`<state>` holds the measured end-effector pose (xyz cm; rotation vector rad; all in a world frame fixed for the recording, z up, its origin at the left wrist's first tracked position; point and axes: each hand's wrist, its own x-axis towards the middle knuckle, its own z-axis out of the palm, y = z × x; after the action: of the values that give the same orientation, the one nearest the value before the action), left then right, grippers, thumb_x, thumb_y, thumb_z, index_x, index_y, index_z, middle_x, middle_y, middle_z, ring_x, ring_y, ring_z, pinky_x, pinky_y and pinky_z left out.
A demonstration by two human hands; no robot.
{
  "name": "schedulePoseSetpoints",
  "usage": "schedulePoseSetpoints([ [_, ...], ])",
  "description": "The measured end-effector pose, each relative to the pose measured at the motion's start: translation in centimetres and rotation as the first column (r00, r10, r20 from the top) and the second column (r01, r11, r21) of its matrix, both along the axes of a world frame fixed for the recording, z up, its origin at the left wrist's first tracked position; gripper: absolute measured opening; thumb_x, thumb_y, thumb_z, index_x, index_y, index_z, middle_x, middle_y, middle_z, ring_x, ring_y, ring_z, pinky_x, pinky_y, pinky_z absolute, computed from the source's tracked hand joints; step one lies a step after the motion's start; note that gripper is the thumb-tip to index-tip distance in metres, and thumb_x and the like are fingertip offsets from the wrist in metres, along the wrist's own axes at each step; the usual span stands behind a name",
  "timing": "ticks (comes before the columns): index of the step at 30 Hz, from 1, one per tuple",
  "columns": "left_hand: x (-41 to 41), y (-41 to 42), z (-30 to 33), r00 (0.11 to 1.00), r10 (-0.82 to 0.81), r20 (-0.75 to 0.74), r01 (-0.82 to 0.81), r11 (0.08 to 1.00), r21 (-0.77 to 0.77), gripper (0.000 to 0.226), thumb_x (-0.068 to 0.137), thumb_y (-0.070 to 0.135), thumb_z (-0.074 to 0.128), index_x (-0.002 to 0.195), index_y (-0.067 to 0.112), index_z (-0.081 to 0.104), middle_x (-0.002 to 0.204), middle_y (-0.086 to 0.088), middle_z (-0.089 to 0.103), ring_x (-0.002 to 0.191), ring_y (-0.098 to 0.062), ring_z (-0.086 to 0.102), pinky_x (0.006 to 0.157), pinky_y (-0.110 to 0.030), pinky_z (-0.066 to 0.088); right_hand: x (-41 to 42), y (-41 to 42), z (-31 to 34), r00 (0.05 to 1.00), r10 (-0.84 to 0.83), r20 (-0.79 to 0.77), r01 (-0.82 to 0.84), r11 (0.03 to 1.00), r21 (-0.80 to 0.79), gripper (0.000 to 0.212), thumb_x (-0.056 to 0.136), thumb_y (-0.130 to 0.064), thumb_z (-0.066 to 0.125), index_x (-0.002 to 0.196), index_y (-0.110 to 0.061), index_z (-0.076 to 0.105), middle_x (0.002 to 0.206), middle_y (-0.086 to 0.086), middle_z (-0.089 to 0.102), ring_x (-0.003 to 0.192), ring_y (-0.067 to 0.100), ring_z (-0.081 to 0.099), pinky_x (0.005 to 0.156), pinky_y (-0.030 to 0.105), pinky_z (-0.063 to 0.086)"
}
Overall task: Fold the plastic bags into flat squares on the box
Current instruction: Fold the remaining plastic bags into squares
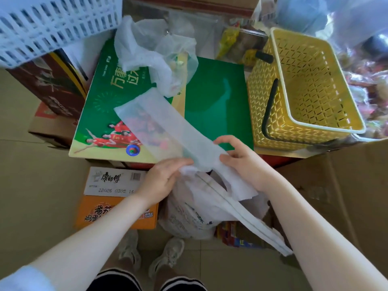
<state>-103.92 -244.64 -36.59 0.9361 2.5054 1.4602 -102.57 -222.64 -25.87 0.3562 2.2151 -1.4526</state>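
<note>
Hands (161,179) (243,162) seemingly pinching bag (159,124).

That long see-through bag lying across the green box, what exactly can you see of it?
The plastic bag is thin, whitish and translucent, so the box's print shows faintly through it. It is flattened into a long strip lying diagonally across the green box, far end squared off, near end reaching past the box's front edge. There the left hand and right hand pinch its crumpled near end. Below them, handle loops hang towards the floor.
</note>
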Motion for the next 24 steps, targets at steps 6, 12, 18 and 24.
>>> schedulePoseSetpoints([
  [6, -0.8, -3.2, 2.7, 0.785, 0.274, 0.555, -0.397, 0.911, 0.112, 0.045, 0.096, 0.036, 0.044, 0.104, -0.008, 0.054, 0.103, -0.016, 0.06, 0.101, -0.025, 0.054, 0.091, -0.035, 0.041, -0.9, -1.7, 2.0, 0.982, 0.075, 0.171, 0.025, 0.856, -0.516, 0.03, 0.081, -0.01, 0.043, 0.099, -0.006, 0.065, 0.091, 0.007, 0.068, 0.079, 0.024, 0.062, 0.067, 0.032, 0.05],
  [12, -2.7, -6.3, 2.9, 0.548, 0.349, 0.76, -0.551, 0.834, 0.015, 0.06, 0.086, 0.052, 0.048, 0.134, 0.015, 0.045, 0.136, 0.0, 0.049, 0.125, -0.018, 0.044, 0.108, -0.043, 0.032, -3.7, -7.9, 0.2, 0.99, -0.131, -0.057, 0.111, 0.957, -0.267, 0.018, 0.087, 0.003, 0.054, 0.086, -0.008, 0.068, 0.077, 0.005, 0.071, 0.068, 0.013, 0.063, 0.064, 0.027, 0.052],
  [18, -3.2, -7.2, 4.3, 0.778, 0.443, 0.445, -0.439, 0.891, -0.118, 0.027, 0.093, 0.032, 0.05, 0.093, 0.009, 0.064, 0.089, -0.007, 0.066, 0.081, -0.019, 0.06, 0.07, -0.028, 0.044, -7.8, -12.2, -3.2, 0.937, -0.283, -0.204, 0.306, 0.948, 0.09, 0.05, 0.084, -0.034, 0.058, 0.054, -0.006, 0.029, 0.056, 0.007, 0.03, 0.057, 0.017, 0.026, 0.053, 0.03, 0.017],
  [24, -4.6, -8.1, 3.7, 0.861, 0.497, 0.107, -0.455, 0.847, -0.275, 0.035, 0.093, 0.019, 0.053, 0.065, 0.0, 0.061, 0.101, -0.006, 0.057, 0.081, -0.012, 0.048, 0.065, -0.014, 0.027, -10.4, -14.8, -6.1, 0.982, -0.17, -0.081, 0.187, 0.837, 0.514, 0.034, 0.096, -0.031, 0.035, 0.079, -0.006, 0.051, 0.065, 0.004, 0.045, 0.068, 0.028, 0.045, 0.05, 0.028, 0.027],
])
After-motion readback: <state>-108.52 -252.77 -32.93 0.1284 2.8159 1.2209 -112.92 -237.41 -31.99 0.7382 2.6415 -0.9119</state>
